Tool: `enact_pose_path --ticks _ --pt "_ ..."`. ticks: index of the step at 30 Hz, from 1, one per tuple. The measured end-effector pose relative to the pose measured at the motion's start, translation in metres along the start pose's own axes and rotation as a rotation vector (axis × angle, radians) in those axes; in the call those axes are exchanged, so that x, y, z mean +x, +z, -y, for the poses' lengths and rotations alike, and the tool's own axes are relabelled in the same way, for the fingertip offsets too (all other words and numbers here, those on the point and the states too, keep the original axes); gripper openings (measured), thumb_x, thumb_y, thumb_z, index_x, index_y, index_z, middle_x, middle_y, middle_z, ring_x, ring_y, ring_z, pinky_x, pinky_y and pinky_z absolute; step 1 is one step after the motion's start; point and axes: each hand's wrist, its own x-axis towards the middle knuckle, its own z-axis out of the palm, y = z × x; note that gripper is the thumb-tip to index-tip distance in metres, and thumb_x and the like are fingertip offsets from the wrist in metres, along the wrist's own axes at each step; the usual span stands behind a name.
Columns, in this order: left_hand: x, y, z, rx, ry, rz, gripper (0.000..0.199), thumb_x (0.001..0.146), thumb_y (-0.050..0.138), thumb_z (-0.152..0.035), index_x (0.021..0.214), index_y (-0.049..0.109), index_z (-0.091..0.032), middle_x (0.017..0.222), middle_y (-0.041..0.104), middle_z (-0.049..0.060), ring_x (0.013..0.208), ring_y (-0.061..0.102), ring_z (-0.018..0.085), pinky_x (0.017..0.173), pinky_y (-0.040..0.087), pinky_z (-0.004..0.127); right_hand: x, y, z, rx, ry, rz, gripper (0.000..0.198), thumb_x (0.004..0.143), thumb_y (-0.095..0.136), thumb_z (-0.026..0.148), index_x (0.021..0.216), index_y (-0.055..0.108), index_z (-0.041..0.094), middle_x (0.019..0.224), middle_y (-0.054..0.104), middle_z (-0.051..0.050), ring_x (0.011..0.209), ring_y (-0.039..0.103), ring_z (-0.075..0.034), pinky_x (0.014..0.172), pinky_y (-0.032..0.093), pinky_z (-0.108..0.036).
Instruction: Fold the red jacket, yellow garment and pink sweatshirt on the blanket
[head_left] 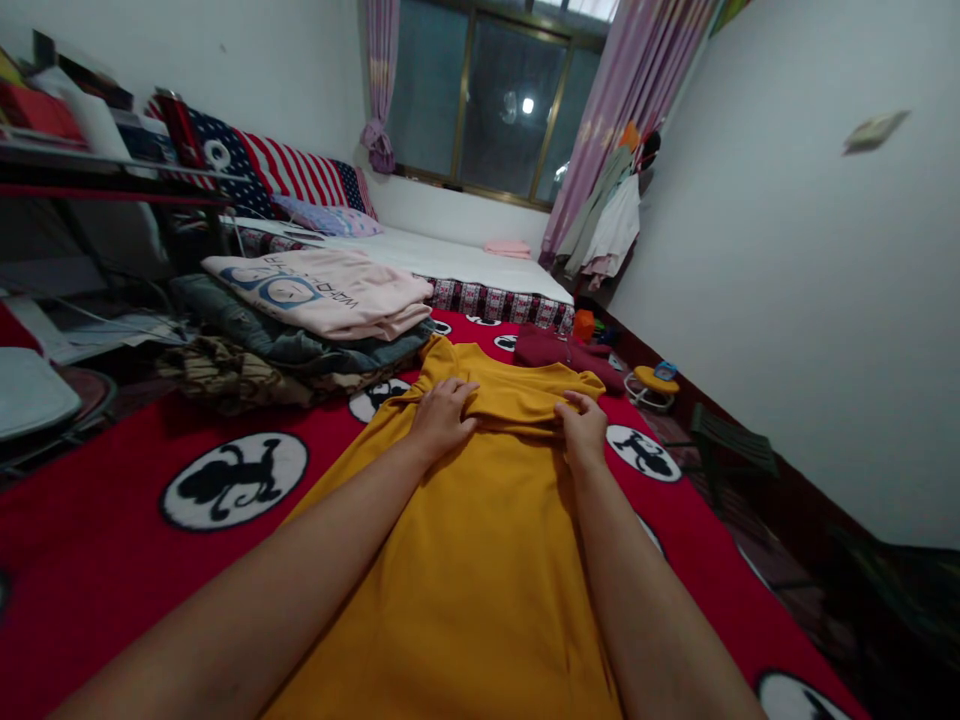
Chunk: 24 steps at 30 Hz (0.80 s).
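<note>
Yellow dress point(495, 540), laid lengthwise on a red blanket point(97, 560) printed with dark monkey figures in white discs; the neckline lies at the far end, and a crosswise fold of cloth gathers just below it. The left hand point(444, 418) rests on the upper left part of the dress, palm down, fingers close together and slightly bent over the fold; whether they grip the cloth cannot be told. The right hand point(583, 428) is at the dress's upper right edge, fingers curled, with thumb and forefinger close together at the fold; whether cloth is pinched between them cannot be told. Beyond the dress to the left, a pale pink printed shirt point(330, 290) tops a stack, with folded denim point(236, 318) beneath it and a tan ruffled garment point(217, 375) at the bottom. Just beyond the dress's right shoulder lies a maroon cloth point(551, 348). Farther beyond the dress stands a white-topped bed point(442, 250); well to its right, a yellow-seated stool point(651, 381).
</note>
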Motion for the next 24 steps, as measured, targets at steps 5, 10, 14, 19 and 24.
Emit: enact_pose_path --ticks 5,10,14,19,24 --pt "0.004 -0.002 0.001 -0.053 -0.059 -0.102 0.029 0.082 0.054 -0.012 0.102 0.072 -0.022 0.094 0.066 0.006 0.093 0.061 0.023 0.085 0.050 0.034 -0.005 0.003 0.017 0.091 0.048 0.084 0.037 0.061 0.062 0.026 0.093 0.074 0.015 0.077 0.073 -0.004 0.059 0.063 -0.016 0.056 0.052 -0.027" --pt "0.008 -0.006 0.012 -0.170 -0.144 -0.281 0.028 0.080 0.051 -0.008 0.094 0.072 -0.019 0.096 0.066 0.005 0.089 0.062 0.019 0.086 0.050 0.031 -0.017 0.001 0.039 -0.131 -0.144 0.090 0.025 0.067 0.054 0.026 0.079 0.076 0.019 0.075 0.072 -0.003 0.073 0.065 -0.020 0.069 0.051 -0.031" --pt "0.006 -0.006 0.014 -0.107 -0.133 -0.252 0.025 0.076 0.053 -0.008 0.081 0.073 -0.021 0.094 0.066 0.006 0.094 0.060 0.022 0.088 0.049 0.034 -0.028 -0.003 0.046 -0.691 -0.203 0.074 0.018 0.068 0.059 0.020 0.072 0.076 0.021 0.085 0.069 -0.010 0.088 0.062 -0.027 0.079 0.047 -0.039" --pt "0.004 -0.006 0.012 -0.080 -0.126 -0.211 0.028 0.074 0.050 -0.008 0.080 0.074 -0.022 0.094 0.067 0.005 0.094 0.060 0.022 0.087 0.049 0.035 -0.032 0.001 0.053 -0.725 -0.287 0.009 0.027 0.082 0.056 0.034 0.097 0.072 0.018 0.107 0.064 -0.015 0.100 0.059 -0.029 0.085 0.045 -0.040" --pt "0.005 -0.006 0.008 -0.095 -0.120 -0.169 0.018 0.077 0.056 -0.022 0.073 0.074 -0.021 0.093 0.069 0.005 0.092 0.061 0.022 0.085 0.050 0.034 -0.022 -0.001 0.044 -0.711 -0.025 0.145 0.060 0.086 0.051 0.055 0.123 0.060 0.008 0.109 0.066 -0.024 0.099 0.063 -0.034 0.084 0.046 -0.043"
